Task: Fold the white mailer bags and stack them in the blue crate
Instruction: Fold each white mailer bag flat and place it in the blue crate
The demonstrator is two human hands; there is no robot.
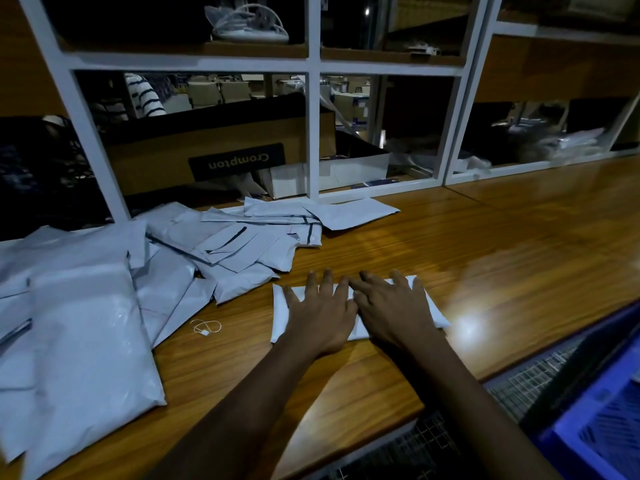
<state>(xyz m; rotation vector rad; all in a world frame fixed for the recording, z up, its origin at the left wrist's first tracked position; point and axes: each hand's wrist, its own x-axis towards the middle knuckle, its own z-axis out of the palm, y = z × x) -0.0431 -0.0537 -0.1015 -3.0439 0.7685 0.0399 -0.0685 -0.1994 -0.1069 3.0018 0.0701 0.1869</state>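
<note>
- Left grip (322, 313) and right grip (391, 315) lie flat, fingers straight, pressing your folded mailer bag (280, 317).
- Loose pile (221, 244), centre left, remains; blue crate (595, 414), lower right, awaits it.

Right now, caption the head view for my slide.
A folded mailer bag pressed onto the wooden counter by left hand and right hand; loose bags piled left, blue crate lower right.
</note>
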